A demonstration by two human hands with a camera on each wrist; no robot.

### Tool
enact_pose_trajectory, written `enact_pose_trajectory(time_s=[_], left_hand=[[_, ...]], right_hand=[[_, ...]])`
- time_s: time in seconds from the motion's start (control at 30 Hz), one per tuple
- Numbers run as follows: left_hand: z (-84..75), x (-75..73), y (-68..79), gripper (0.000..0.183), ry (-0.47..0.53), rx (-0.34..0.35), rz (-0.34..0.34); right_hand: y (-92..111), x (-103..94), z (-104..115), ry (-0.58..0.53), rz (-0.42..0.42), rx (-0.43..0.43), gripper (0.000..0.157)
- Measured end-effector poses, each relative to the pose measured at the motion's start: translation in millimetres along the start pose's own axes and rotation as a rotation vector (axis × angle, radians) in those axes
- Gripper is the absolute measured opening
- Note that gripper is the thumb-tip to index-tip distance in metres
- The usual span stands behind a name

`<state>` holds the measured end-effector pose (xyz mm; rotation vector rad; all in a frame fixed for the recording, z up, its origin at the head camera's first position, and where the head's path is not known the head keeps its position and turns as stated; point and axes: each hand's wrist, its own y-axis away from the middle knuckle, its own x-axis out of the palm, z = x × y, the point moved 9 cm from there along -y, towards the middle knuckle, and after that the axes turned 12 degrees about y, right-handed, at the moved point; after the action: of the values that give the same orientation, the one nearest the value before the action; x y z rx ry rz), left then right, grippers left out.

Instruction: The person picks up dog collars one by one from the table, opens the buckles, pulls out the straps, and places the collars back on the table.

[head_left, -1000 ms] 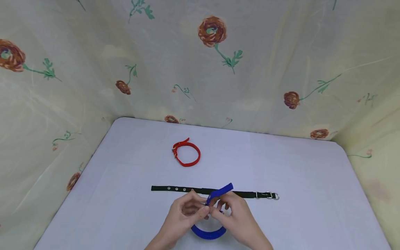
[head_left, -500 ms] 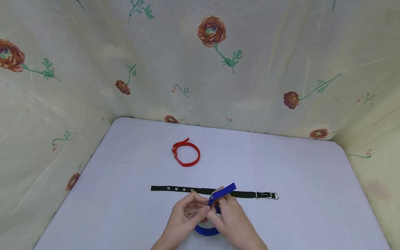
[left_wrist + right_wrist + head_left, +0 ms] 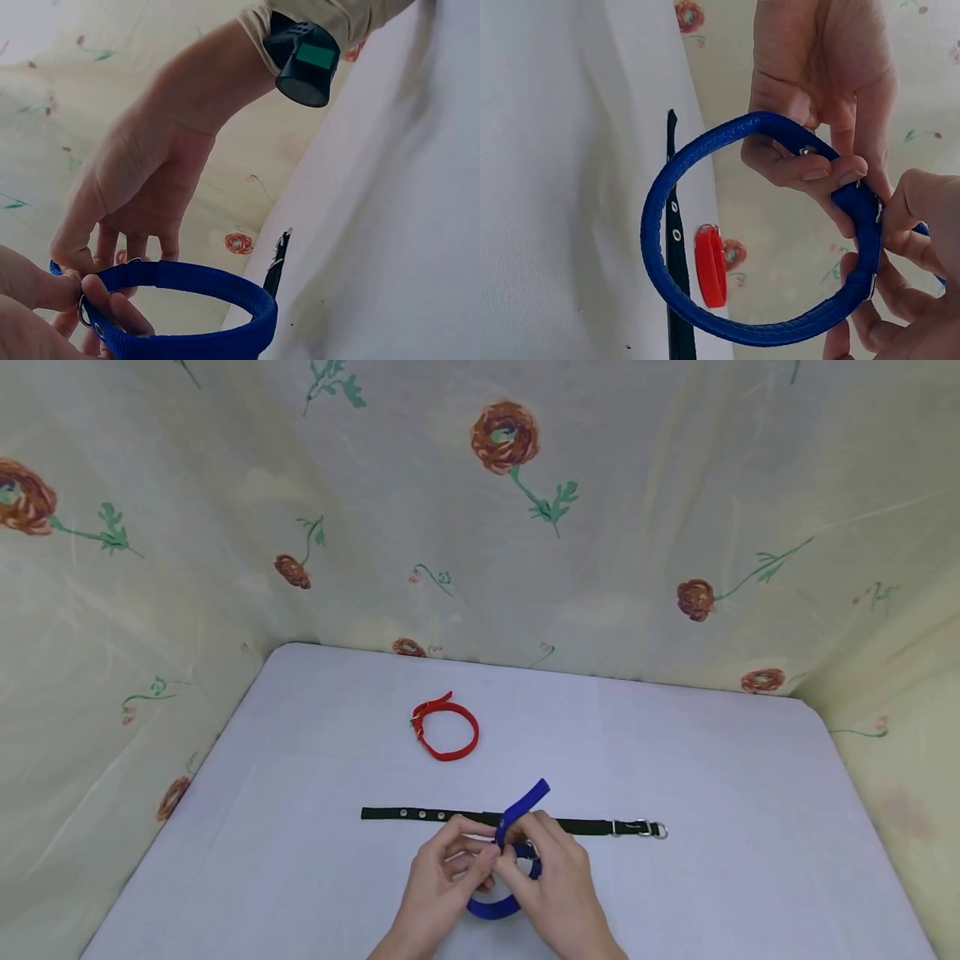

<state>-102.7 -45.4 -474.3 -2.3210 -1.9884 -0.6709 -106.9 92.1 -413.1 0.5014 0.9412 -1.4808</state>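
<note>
Both hands hold a blue collar [image 3: 492, 910], bent into a ring with its loose strap end sticking up between them. My left hand [image 3: 441, 883] pinches the strap between thumb and fingers at the overlap. Close against it, my right hand [image 3: 561, 881] grips the collar by the same spot. In the right wrist view, the padded blue band [image 3: 654, 247] makes a wide loop, with a metal ring [image 3: 871, 287] and an eyelet [image 3: 808, 151] showing. Fingers partly hide the buckle area.
A black collar [image 3: 592, 827] with eyelets and metal fittings lies stretched straight behind the hands. Farther back lies a red collar [image 3: 450, 757], buckled into a ring. Flowered cloth [image 3: 600, 527] hangs around the white table [image 3: 712, 760].
The loose blue strap end has swung to stand steeper and a little left. My right hand has shifted slightly left. The black and red collars have stayed in place.
</note>
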Motion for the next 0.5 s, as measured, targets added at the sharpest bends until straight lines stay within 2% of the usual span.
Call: enact_pose_trajectory(time_s=[0.23,0.5], left_hand=[[0.4,-3.7,-0.5,0.031,0.007,-0.011,-0.005],[0.1,-8.1,0.1,0.032,0.009,-0.028,-0.002]], right_hand=[[1.9,-6.5,5.5,0.028,-0.119,-0.114,0.031],[4.7,-8.7,7.4,0.026,-0.087,-0.274,0.028]])
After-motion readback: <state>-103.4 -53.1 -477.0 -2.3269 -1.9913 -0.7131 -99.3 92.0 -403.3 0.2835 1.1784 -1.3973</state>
